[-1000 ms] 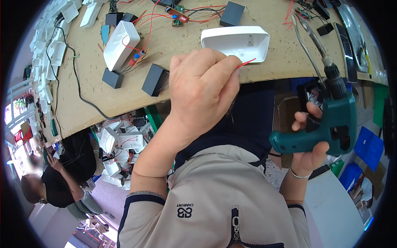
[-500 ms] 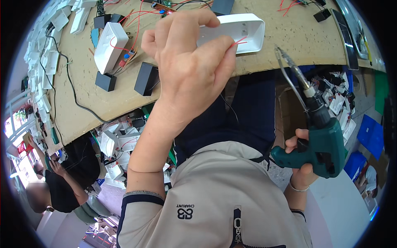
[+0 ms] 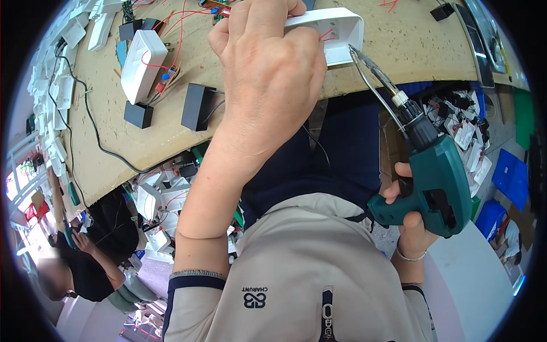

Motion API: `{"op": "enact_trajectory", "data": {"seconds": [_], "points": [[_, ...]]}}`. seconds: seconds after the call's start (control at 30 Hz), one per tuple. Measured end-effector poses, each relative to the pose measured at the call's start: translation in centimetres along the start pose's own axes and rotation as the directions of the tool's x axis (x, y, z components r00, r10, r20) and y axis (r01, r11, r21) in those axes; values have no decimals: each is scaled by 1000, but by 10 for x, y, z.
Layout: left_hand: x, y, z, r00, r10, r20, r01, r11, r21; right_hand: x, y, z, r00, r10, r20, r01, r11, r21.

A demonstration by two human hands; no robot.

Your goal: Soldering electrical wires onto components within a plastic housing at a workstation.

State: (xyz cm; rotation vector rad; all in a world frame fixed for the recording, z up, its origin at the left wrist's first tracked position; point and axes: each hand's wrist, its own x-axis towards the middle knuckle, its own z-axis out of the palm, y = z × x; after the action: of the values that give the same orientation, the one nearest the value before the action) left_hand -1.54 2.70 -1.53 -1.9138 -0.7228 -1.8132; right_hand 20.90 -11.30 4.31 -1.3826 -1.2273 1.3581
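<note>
My left hand (image 3: pixel 273 74): pinched closed on two thin red wire ends (image 3: pixel 327 33), over one hollow white plastic box (image 3: pixel 336 55), table (image 3: pixel 416 51). My right hand (image 3: pixel 415 228): wrapped round one dark-green pistol-shaped soldering tool (image 3: pixel 436 171), tip near box rim.

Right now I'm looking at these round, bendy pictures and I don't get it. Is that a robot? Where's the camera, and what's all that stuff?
No robot here! You see a person's own left hand and right hand, both bare. Every picture comes from one camera worn on the person's head, looking down. Its very wide lens makes straight edges bend. The left hand pinches thin red wires at an open white plastic box. The right hand holds a dark green pistol-shaped tool, its thin metal tip close to the box's rim. On the tan tabletop there's also another white plastic box and a black rectangular block.
</note>
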Motion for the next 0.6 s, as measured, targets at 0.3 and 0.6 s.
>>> {"op": "enact_trajectory", "data": {"seconds": [0.3, 0.6], "points": [[3, 5, 0, 997, -69, 21, 68, 997, 35, 3, -1, 6, 1000, -11, -18, 10, 1000, -20], [4, 6, 0, 996, -76, 49, 70, 992, 104, 8, -4, 10, 999, -29, -30, 29, 999, -18]]}}
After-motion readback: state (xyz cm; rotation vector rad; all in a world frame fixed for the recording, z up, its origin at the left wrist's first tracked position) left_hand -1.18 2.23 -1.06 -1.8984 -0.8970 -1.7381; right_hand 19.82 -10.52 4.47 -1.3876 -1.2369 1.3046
